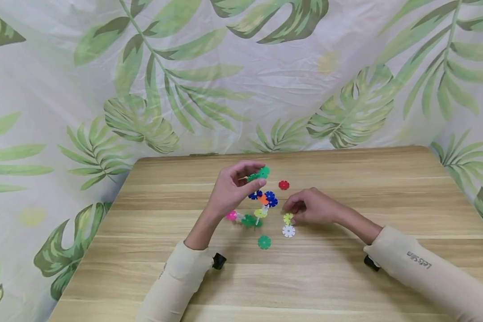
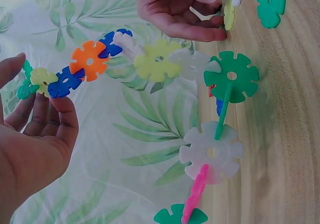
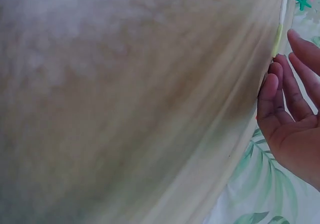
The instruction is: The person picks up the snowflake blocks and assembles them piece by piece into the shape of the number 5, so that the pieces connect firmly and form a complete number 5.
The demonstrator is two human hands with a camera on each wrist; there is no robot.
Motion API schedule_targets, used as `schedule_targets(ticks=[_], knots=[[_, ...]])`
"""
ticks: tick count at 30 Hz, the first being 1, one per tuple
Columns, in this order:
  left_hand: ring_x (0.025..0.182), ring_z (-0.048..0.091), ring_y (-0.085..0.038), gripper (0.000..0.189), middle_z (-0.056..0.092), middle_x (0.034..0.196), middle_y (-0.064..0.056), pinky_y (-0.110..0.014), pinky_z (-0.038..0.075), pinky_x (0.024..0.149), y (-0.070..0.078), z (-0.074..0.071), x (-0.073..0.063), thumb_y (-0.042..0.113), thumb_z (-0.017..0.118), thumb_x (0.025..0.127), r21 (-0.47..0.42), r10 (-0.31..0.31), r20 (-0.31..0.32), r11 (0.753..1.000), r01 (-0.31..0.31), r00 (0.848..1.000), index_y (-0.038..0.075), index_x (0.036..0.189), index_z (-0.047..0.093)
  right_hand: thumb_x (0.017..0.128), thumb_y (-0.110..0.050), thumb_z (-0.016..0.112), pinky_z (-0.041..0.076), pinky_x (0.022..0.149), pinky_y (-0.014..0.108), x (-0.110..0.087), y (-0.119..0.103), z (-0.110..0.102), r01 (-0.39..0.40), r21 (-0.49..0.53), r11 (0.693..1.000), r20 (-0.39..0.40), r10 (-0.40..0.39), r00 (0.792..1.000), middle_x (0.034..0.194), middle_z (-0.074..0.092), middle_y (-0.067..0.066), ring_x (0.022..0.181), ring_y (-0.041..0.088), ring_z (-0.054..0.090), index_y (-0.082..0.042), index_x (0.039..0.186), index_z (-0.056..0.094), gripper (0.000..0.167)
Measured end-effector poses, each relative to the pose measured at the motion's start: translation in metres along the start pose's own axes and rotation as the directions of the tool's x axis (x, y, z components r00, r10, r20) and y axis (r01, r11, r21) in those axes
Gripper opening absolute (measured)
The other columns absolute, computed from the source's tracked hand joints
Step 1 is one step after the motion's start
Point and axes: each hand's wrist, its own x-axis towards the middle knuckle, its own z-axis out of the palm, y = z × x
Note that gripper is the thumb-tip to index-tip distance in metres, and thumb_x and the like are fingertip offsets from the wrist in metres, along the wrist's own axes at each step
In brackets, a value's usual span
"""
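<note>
My left hand (image 1: 232, 190) pinches the green end of a chain of slotted plastic discs (image 2: 82, 67) and holds that end raised. Down from the fingers the chain runs through yellow, blue, orange, white and green discs, with a pink disc (image 1: 231, 215) at its lower left. On the table, my right hand (image 1: 318, 206) has its bent fingertips at a loose yellow disc (image 1: 288, 218), with thumb and fingers apart. A white disc (image 1: 288, 231) lies right beside the yellow one, overlapping it in the left wrist view.
A loose red disc (image 1: 283, 184) lies behind the right hand, and a loose green disc (image 1: 264, 242) lies nearer the front. All lie on a wood-grain table (image 1: 326, 286). A leaf-print cloth (image 1: 265, 89) hangs behind the table's far edge.
</note>
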Motion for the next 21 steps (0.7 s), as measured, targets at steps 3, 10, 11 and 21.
schedule_targets(ticks=[3, 10, 11, 21], knots=[[0.097, 0.072, -0.011, 0.034, 0.075, 0.112, -0.019, -0.023, 0.062, 0.081, 0.0011, -0.0002, 0.0001, 0.005, 0.074, 0.098, 0.0, 0.002, 0.001, 1.0, -0.002, 1.0, 0.001, 0.131, 0.07, 0.087, -0.004, 0.087, 0.061, 0.087, 0.025, 0.0, -0.0004, 0.0008, 0.0, -0.003, 1.0, -0.003, 0.0, 1.0, 0.109, 0.081, -0.001, 0.095, 0.013, 0.07, -0.011, 0.114, 0.082, 0.028], [0.096, 0.072, -0.011, 0.034, 0.074, 0.111, -0.02, -0.023, 0.062, 0.081, 0.0006, -0.0015, 0.0002, 0.003, 0.075, 0.097, -0.007, 0.007, 0.002, 1.0, -0.007, 1.0, 0.0, 0.13, 0.07, 0.087, -0.003, 0.087, 0.06, 0.084, 0.024, 0.0017, -0.0024, 0.0034, 0.007, -0.028, 1.0, -0.01, -0.008, 1.0, 0.104, 0.081, -0.003, 0.092, 0.012, 0.069, -0.012, 0.111, 0.082, 0.027], [0.096, 0.072, -0.011, 0.034, 0.074, 0.111, -0.02, -0.023, 0.062, 0.081, 0.0005, -0.0017, 0.0002, 0.003, 0.075, 0.097, -0.007, 0.009, 0.002, 1.0, -0.009, 1.0, 0.0, 0.13, 0.07, 0.086, -0.002, 0.087, 0.06, 0.084, 0.024, 0.0019, -0.0027, 0.0038, 0.006, -0.032, 0.999, -0.009, -0.006, 1.0, 0.104, 0.08, -0.003, 0.091, 0.012, 0.068, -0.012, 0.111, 0.082, 0.027], [0.096, 0.075, -0.011, 0.033, 0.076, 0.113, -0.019, -0.024, 0.063, 0.082, -0.0011, -0.0004, 0.0009, 0.004, 0.076, 0.098, -0.003, -0.002, -0.002, 1.0, 0.002, 1.0, 0.002, 0.13, 0.072, 0.089, 0.001, 0.082, 0.06, 0.08, 0.025, -0.0039, -0.0085, -0.0009, -0.048, -0.036, 0.998, -0.087, 0.045, 0.995, 0.098, 0.078, -0.001, 0.087, 0.011, 0.068, -0.009, 0.11, 0.08, 0.024]])
